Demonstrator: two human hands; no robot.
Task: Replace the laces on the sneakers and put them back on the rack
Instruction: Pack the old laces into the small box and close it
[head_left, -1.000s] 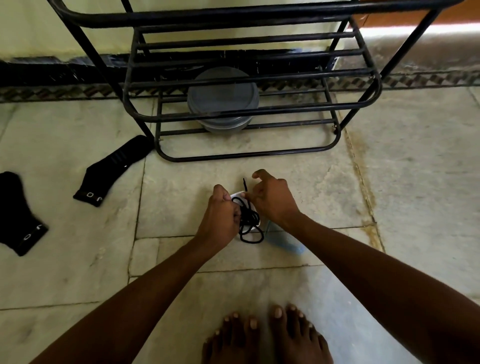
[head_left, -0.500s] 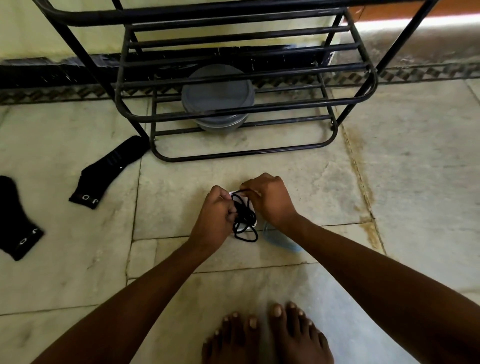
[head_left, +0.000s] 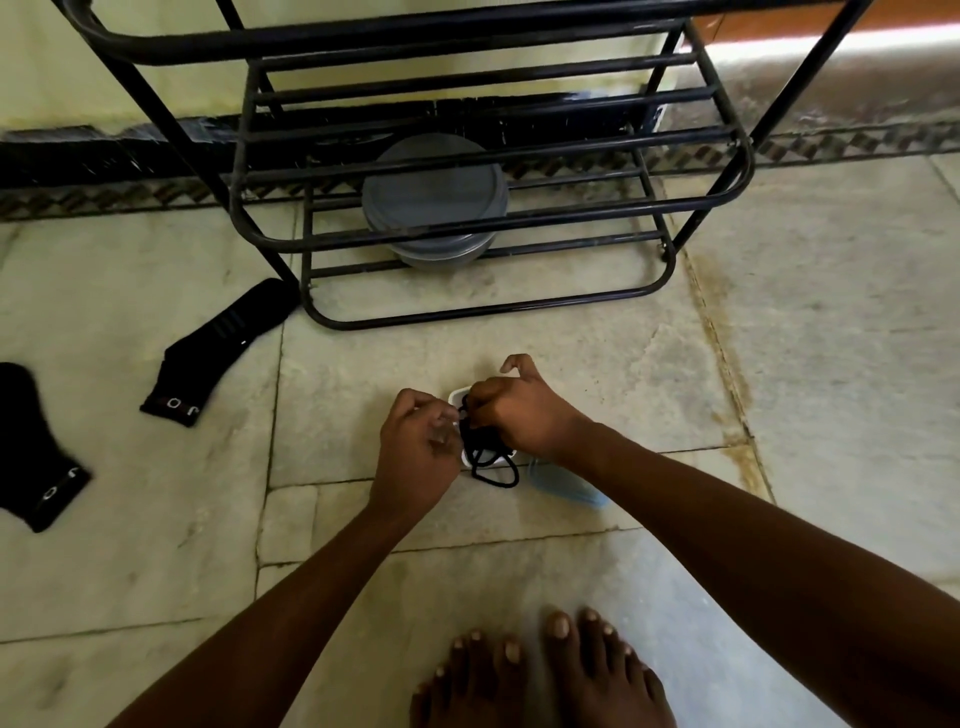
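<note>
Stone tile floor (head_left: 779, 364), black metal rack (head_left: 363, 40) against the back wall with a grey round tub (head_left: 434, 192) on its bottom shelf; two black socks (head_left: 31, 447) (head_left: 218, 348) lie flat at far left, well apart from the hands. Centre: left hand (head_left: 415, 452), fingers curled and blurred, pinches the black lace (head_left: 485, 452) bundle from the left; right hand (head_left: 519, 415) pinches it from the right, little finger raised. Lace hangs over a small white box (head_left: 460, 397), blue lid (head_left: 561, 486) just right of it, bare feet (head_left: 545, 675) below.
</note>
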